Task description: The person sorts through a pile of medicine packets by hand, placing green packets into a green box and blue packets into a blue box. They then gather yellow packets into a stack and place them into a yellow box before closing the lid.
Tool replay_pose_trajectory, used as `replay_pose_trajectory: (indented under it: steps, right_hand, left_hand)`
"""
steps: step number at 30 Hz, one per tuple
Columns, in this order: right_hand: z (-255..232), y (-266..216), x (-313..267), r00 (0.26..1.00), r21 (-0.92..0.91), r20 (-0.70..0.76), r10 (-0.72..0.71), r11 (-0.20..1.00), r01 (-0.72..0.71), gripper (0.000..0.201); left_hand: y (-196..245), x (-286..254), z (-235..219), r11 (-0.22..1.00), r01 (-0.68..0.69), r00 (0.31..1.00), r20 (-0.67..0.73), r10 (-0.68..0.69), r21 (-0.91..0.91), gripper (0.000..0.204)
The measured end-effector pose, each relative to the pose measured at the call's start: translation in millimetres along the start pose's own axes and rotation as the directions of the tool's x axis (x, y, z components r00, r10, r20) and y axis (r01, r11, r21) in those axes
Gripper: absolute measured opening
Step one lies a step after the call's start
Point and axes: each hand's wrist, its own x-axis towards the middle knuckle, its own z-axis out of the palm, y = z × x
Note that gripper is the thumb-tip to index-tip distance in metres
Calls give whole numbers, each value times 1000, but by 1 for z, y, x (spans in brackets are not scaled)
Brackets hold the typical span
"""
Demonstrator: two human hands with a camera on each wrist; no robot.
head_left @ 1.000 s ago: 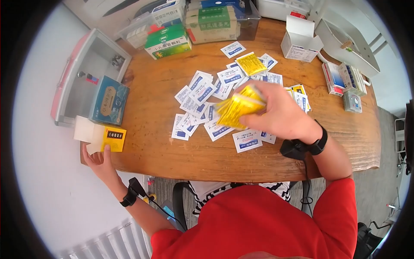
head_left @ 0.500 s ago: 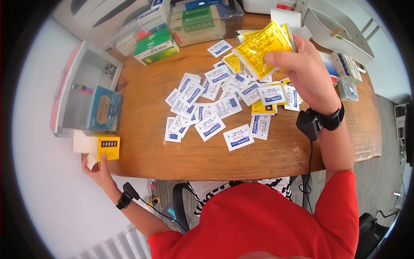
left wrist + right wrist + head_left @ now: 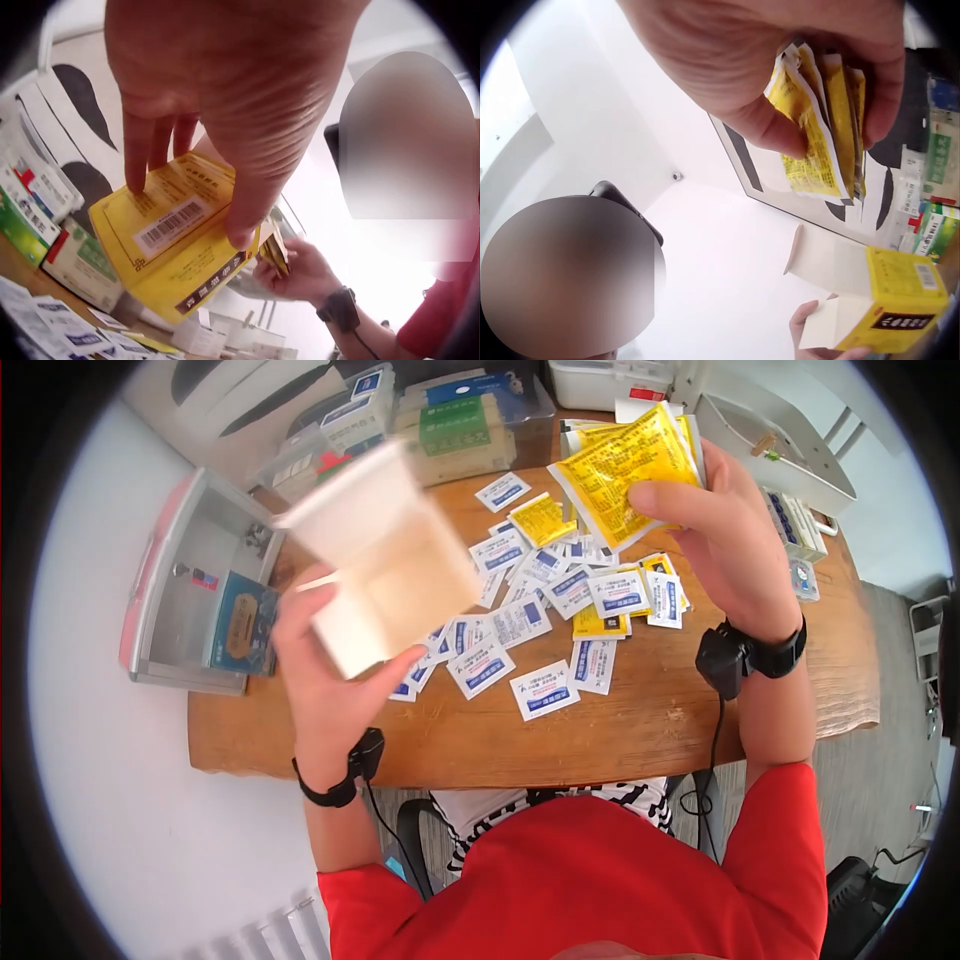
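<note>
My left hand [image 3: 335, 705] grips a yellow medicine box [image 3: 176, 214] between thumb and fingers. The box is raised over the left of the table, its lid flaps open and its bare pale inside [image 3: 430, 585] turned up towards the head camera. In my right hand [image 3: 735, 545], a fanned stack of yellow sachets [image 3: 625, 480] is pinched between thumb and fingers, held up at the back right. Under both hands lie scattered white-and-blue sachets [image 3: 546, 690]. Among them are a few yellow sachets [image 3: 541, 520].
An open clear case [image 3: 185, 655] at the left edge holds a teal box [image 3: 243, 625]. Clear bins [image 3: 530, 425] of medicine boxes line the back. A white tray [image 3: 825, 475] and small boxes [image 3: 797, 525] stand at the right. A green box [image 3: 22, 217] is at the back left.
My left hand has lifted the yellow box from the table's left edge, moving it up, to the right and tilting it. The right hand first raised the yellow sachets, then stayed nearly still.
</note>
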Motion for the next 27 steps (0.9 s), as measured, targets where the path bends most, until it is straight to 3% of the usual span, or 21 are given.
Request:
replay_pose_trajectory:
  steps: [2, 5, 7, 9, 10, 11, 13, 17, 20, 22, 24, 27]
  right_hand:
    - [-8, -8, -7, 1000, -20, -8, -24, 1000, 23, 44]
    - [-9, -26, -18, 1000, -29, 2, -21, 999, 21, 57]
    - [-3, -32, -26, 999, -125, -17, -51, 991, 48, 61]
    - [10, -34, -32, 999, -110, -19, -34, 993, 32, 66]
    - [16, -32, -34, 1000, -75, 0, -28, 997, 28, 66]
    - [22, -30, -33, 1000, -39, 19, -24, 999, 24, 65]
    - [30, -17, -26, 1000, -56, 20, 1, 998, 0, 63]
    - [40, 0, -18, 995, -161, 18, 103, 982, -99, 55]
    - [35, 20, -8, 999, -317, -30, 20, 948, -29, 54]
    - [31, 28, -2, 997, -405, -66, -40, 914, 10, 54]
    - [25, 33, -1, 997, -618, -43, -57, 786, 18, 61]
    - [28, 41, 0, 985, -697, -8, -172, 707, 118, 64]
  left_hand:
    - [5, 17, 22, 985, -100, 990, 89, 114, -142, 93]
    - [18, 39, 43, 959, -116, 971, 175, 164, -259, 90]
    - [26, 52, 47, 970, -170, 954, 216, 205, -171, 87]
    - [31, 57, 60, 959, 159, 927, 370, -63, -236, 85]
    - [28, 59, 70, 943, 185, 927, 368, -74, -276, 85]
    - [28, 62, 76, 941, 185, 926, 369, -72, -282, 85]
    - [27, 65, 84, 959, 231, 862, 492, -124, -162, 84]
    - [29, 59, 93, 955, 210, 842, 534, -69, -208, 86]
    - [31, 58, 90, 958, 220, 868, 486, -104, -186, 89]
    - [29, 58, 89, 954, 268, 847, 504, -167, -136, 92]
    - [27, 57, 89, 950, 281, 837, 518, -175, -134, 90]
    - [34, 58, 87, 947, 304, 817, 539, -204, -103, 87]
